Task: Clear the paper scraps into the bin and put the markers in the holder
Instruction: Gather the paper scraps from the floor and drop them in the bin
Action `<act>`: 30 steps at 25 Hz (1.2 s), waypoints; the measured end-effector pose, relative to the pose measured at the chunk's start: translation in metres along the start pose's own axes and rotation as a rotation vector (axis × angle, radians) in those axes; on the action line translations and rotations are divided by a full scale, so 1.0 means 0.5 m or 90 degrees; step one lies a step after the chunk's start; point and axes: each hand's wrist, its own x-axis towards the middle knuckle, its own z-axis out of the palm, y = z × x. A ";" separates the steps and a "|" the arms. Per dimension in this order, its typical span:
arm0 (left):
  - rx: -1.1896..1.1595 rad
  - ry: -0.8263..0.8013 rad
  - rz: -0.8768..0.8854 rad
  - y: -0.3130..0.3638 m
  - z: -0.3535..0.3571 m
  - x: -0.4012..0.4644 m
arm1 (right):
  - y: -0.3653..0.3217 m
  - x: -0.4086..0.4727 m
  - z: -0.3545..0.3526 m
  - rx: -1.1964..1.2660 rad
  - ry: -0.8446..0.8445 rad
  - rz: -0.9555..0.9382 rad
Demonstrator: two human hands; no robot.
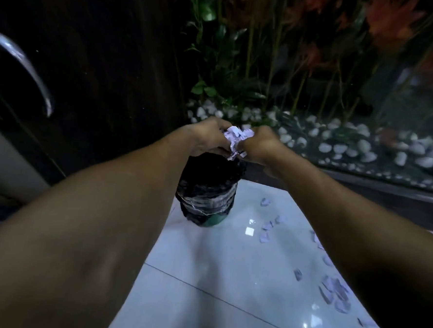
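Holding a bunch of paper scraps (pixel 236 137) between them, the left hand (pixel 208 138) and right hand (pixel 262 146) pinch it in a shared grip right over the bin (pixel 208 193), whose black-lined mouth sits just below. Many loose scraps (pixel 334 290) lie on the floor (pixel 228 278), below and right of the grip, so clearing looks partly done. No markers or holder show.

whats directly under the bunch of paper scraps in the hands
The bin, lined with a black bag, sits below the paper scraps held by the left hand and right hand. Its inside is too dark to see.
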 end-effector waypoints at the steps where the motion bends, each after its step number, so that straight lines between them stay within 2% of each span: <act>1: -0.027 0.008 -0.007 -0.012 -0.022 -0.003 | -0.015 0.010 0.023 -0.005 -0.011 0.011; 6: -0.126 0.048 -0.053 -0.083 -0.088 -0.010 | -0.062 0.048 0.100 0.035 -0.048 0.057; 11: -0.016 0.130 -0.137 -0.156 -0.140 0.007 | -0.029 0.092 0.155 0.095 -0.061 0.158; 15: 0.039 0.106 -0.229 -0.176 -0.132 0.002 | -0.015 0.089 0.165 0.083 -0.107 0.185; 17: 0.082 0.115 -0.242 -0.178 -0.132 0.003 | -0.019 0.089 0.152 0.031 -0.107 0.161; 20: 0.131 0.162 -0.181 -0.149 -0.115 0.013 | -0.019 0.077 0.108 -0.068 -0.053 0.075; 23: 0.190 0.199 -0.055 -0.077 -0.055 0.033 | 0.007 0.052 0.029 -0.151 0.017 0.019; 25: 0.206 0.156 0.020 -0.017 0.018 0.044 | 0.046 0.021 -0.046 -0.244 0.052 0.003; 27: 0.229 0.076 0.077 0.031 0.109 0.040 | 0.103 -0.015 -0.123 -0.411 0.057 -0.001; 29: 0.273 -0.011 0.120 0.051 0.207 0.030 | 0.179 -0.056 -0.186 -0.559 -0.001 0.043; 30: 0.294 -0.064 0.131 0.048 0.258 0.024 | 0.221 -0.078 -0.211 -0.585 -0.042 0.091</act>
